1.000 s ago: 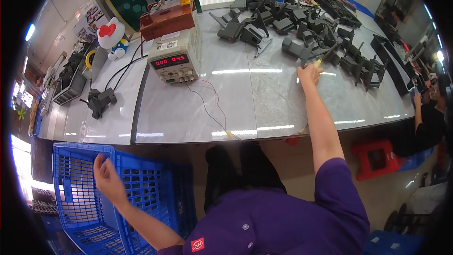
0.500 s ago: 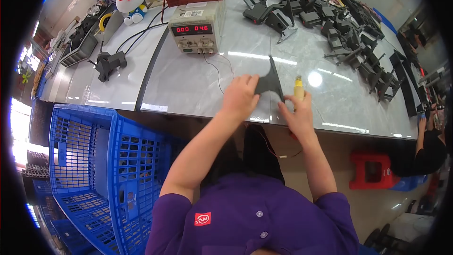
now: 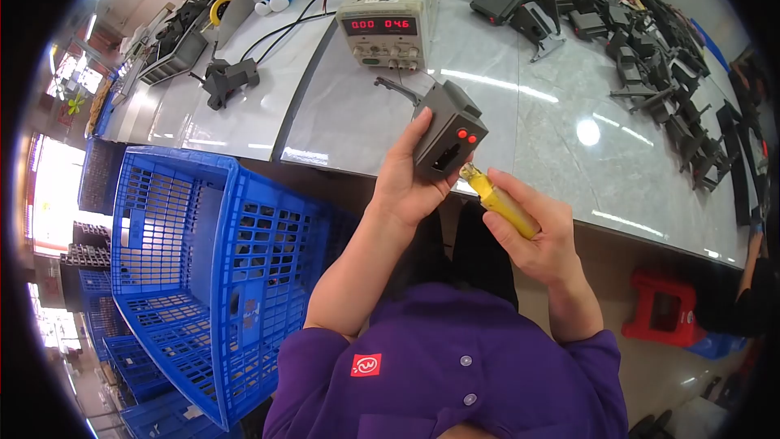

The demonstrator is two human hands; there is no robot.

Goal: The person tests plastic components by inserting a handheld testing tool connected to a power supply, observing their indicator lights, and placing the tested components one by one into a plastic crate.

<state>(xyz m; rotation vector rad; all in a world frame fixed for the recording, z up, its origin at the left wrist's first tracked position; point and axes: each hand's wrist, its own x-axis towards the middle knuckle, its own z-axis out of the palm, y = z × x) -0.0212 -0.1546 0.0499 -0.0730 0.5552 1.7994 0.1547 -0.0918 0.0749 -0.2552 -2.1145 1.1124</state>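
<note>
My left hand [image 3: 406, 183] is closed around a dark grey plastic device housing [image 3: 445, 132], lifted above the table's front edge. Two red round spots and a dark slot show on its facing side, and a thin arm sticks out at the upper left. In my right hand [image 3: 540, 232] is a yellow tool with a short metal tip [image 3: 505, 205], gripped between thumb and fingers. That tip points at the housing's lower right corner, close to it; whether they touch I cannot tell.
A power supply [image 3: 388, 28] with red digits stands behind my hands. Many similar dark grey devices [image 3: 626, 57] are heaped at the right, and one device [image 3: 225, 81] lies at the left. A blue crate [image 3: 227, 276] stands below left; a red stool [image 3: 662, 309] is at the right.
My left hand has raised and turned the dark grey device, so its red-spotted side now shows. The yellow tool in my right hand has swung its tip toward the device. The view has shifted.
</note>
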